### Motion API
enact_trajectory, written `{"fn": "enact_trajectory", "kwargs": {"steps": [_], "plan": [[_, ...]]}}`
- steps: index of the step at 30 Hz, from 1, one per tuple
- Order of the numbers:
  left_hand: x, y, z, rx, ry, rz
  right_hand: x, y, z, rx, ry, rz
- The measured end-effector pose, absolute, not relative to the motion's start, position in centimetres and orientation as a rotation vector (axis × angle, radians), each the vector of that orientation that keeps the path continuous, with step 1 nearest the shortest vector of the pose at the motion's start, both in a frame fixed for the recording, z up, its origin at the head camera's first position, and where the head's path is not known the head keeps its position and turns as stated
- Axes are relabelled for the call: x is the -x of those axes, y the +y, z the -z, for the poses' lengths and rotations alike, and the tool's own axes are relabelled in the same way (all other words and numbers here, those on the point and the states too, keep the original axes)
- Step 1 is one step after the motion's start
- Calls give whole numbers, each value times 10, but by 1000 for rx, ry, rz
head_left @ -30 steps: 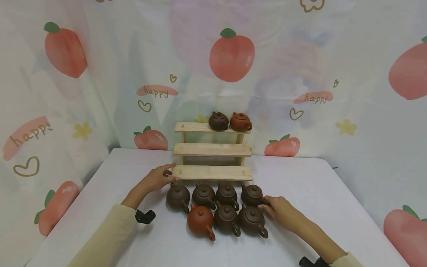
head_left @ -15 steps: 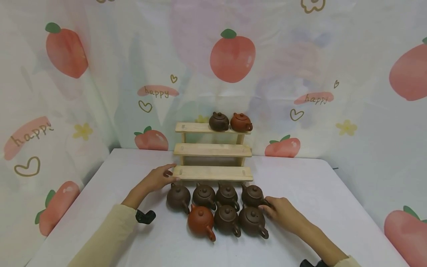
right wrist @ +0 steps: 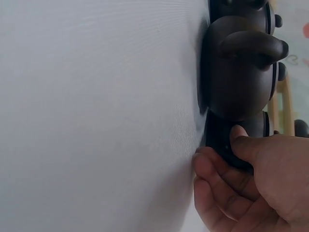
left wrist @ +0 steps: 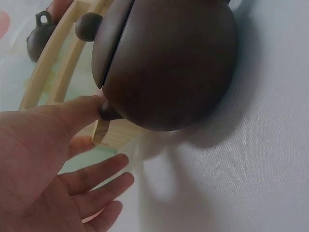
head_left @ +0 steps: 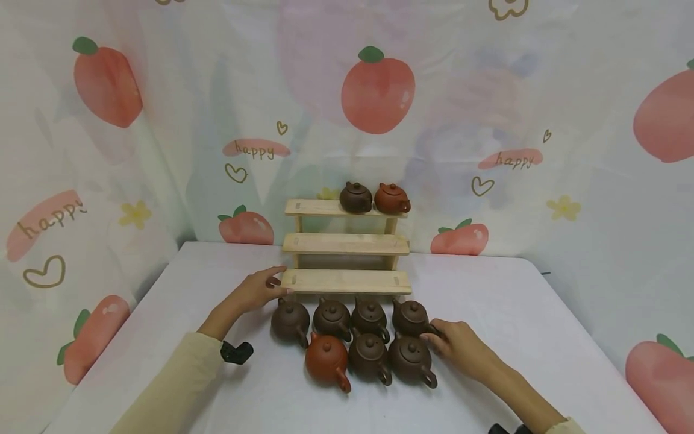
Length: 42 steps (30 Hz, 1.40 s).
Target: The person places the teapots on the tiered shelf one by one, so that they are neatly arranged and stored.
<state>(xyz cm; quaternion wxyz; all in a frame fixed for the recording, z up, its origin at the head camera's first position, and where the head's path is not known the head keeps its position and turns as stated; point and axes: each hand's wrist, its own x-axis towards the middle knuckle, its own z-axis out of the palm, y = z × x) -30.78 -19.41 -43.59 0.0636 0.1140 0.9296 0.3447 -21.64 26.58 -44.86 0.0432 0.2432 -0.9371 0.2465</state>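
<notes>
A three-tier wooden stand stands at the back of the table. My left hand holds the left end of its lowest board between thumb and index finger; the other fingers are spread loosely. Right beside that thumb is the spout of a dark brown teapot. My right hand pinches the handle of the rightmost back-row brown teapot, which sits in line with the others. In the right wrist view, another brown teapot partly hides the held one.
Several brown teapots and a red-orange teapot are set close together in two rows before the stand. On the top board sit a dark teapot and a reddish teapot. White cloth covers the table; a fruit-print curtain hangs behind.
</notes>
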Motion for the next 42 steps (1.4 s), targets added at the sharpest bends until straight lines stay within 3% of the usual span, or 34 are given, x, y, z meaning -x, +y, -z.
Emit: {"fn": "enact_trajectory", "kwargs": {"steps": [26,42], "plan": [[308,-196,436,-331,2807,-1028,224,259,430,-790,-2831,-828],[311,-194,436,-342,2801,-1045,246,224,399,-739,-2824,-830]]}}
